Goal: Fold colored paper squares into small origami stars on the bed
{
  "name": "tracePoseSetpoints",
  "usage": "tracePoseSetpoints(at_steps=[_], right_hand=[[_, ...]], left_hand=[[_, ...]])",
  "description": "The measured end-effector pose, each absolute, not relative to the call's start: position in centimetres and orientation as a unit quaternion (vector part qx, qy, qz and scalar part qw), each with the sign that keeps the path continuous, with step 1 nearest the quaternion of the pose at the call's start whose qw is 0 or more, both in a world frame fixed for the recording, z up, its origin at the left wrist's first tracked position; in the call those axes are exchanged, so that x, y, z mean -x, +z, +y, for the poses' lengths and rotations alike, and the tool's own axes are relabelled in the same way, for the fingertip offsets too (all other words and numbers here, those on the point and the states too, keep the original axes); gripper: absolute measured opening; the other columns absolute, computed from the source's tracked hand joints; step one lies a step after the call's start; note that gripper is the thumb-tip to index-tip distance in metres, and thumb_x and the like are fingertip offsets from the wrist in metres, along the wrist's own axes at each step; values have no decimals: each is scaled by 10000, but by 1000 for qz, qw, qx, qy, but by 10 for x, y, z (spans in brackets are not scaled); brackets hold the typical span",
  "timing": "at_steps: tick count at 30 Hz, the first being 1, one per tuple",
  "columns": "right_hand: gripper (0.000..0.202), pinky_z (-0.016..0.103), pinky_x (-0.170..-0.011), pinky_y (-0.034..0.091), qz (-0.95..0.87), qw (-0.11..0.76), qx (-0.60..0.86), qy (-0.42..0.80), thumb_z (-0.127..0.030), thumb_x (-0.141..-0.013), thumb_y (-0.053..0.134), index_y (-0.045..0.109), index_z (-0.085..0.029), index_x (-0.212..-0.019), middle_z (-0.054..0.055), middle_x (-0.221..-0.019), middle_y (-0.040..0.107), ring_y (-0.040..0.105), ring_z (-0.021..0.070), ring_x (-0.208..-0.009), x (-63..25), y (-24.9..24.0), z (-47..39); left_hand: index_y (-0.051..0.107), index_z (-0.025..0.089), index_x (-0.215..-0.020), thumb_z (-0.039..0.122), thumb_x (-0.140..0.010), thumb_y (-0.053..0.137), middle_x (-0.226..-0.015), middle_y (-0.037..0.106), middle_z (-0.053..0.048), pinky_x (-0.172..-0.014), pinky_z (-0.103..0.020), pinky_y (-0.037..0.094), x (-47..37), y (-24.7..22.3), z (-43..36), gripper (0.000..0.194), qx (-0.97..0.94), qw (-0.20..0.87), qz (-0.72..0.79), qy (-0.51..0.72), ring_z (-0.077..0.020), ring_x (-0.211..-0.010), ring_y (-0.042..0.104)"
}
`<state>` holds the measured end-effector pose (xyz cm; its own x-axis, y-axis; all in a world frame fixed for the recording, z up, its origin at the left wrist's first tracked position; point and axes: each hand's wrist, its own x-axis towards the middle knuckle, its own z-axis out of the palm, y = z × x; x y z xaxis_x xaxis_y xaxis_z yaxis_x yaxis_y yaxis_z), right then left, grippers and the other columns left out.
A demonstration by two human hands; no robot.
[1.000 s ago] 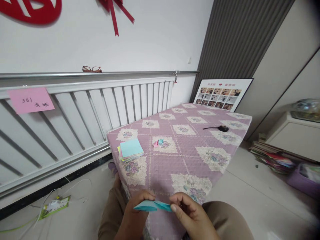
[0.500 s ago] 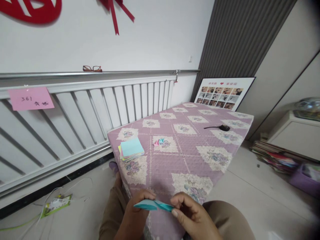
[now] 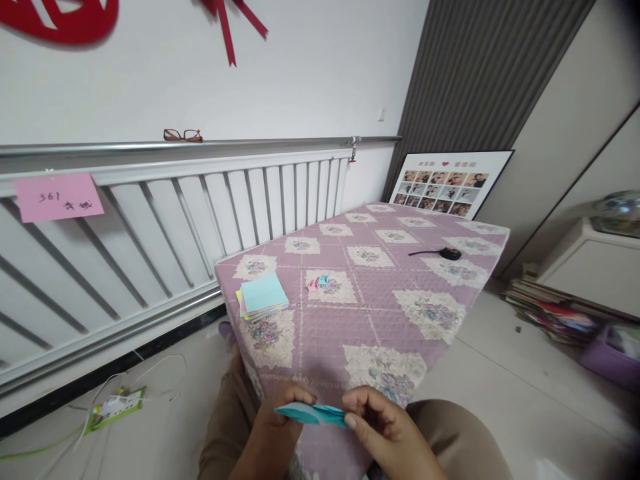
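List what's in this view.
Table: one, purple floral, centre
Folded paper: one, blue, front
Paper stack: one, multicoloured, table left
Folded bits: count unclear, pink, blue, near stack
Strapped object: one, black, table right
Radiator: one, white, left
Note: one, pink, on radiator
Glasses: one pair, brown, above radiator
Photo board: one, white, behind table
Wall decorations: two, red, left
Power strip: one, green-white, floor left
Tub: one, purple, right
Trouser legs: two, brown, front
Hands: two, bare, holding paper

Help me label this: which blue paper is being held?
The folded turquoise paper, held by the left hand and right hand; the flat light-blue paper square and small blue paper piece lie apart from both.
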<state>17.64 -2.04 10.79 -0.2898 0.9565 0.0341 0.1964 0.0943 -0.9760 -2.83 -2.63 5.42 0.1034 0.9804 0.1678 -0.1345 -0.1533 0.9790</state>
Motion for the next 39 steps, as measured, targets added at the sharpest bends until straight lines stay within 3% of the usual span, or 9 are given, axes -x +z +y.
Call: tracePoseSetpoints(at_steps=[7,13,20,26,31,34,39], right_hand=[[175,220,-610,448,-683,384,480,393,-368,-819,571,622,-201,-834,-9,-688,566,551,142,-658,-177,104,-19],[124,226,-644,440,-783,325,454,274,-284,-858,516,626,-229,-871,1,-743,612,584,139,-679,-180,108,-18],[106,222,-611,389,-788,260,447,335,-206,-802,527,618,-198,-749,-9,-698,592,547,131,-664,-166,115,-18],[214,210,-560,355,-692,311,458,464,-296,-816,510,575,-185,-646,-42,-590,507,458,108,-590,-150,109,-14],[256,198,-486,318,-581,363,445,577,-447,-777,604,494,-216,-765,-83,-564,423,380,88,-506,-143,94,-16],[287,193,-457,289,-548,405,452,575,-489,-798,572,424,-244,-824,-111,-546,333,320,86,-469,-141,86,-17],[286,199,-507,326,-598,402,453,526,-477,-858,491,416,-230,-735,-80,-607,360,356,91,-539,-142,81,-19]], left_hand=[[669,195,-810,246,-776,637,-818,676,-33,-695,-262,435,25,63,-29,68,-562,478,434,518,-178,-770,600],[654,179,-760,163,-751,565,-720,650,-7,-650,-243,409,27,69,-29,91,-575,470,499,448,-148,-678,558],[615,163,-699,166,-719,513,-645,574,14,-639,-244,380,25,74,-31,103,-592,499,516,367,-138,-649,508],[623,152,-808,172,-721,515,-711,580,7,-663,-251,398,25,79,-32,140,-563,575,456,380,-144,-697,519],[613,160,-841,352,-805,548,-700,574,6,-624,-248,395,28,72,-30,206,-526,605,443,403,-131,-648,502],[585,170,-959,426,-800,582,-704,568,15,-577,-231,380,24,67,-28,302,-484,628,421,441,-111,-602,482],[545,178,-1043,465,-778,634,-638,518,49,-524,-212,349,19,59,-28,401,-418,645,411,489,-86,-532,437]])
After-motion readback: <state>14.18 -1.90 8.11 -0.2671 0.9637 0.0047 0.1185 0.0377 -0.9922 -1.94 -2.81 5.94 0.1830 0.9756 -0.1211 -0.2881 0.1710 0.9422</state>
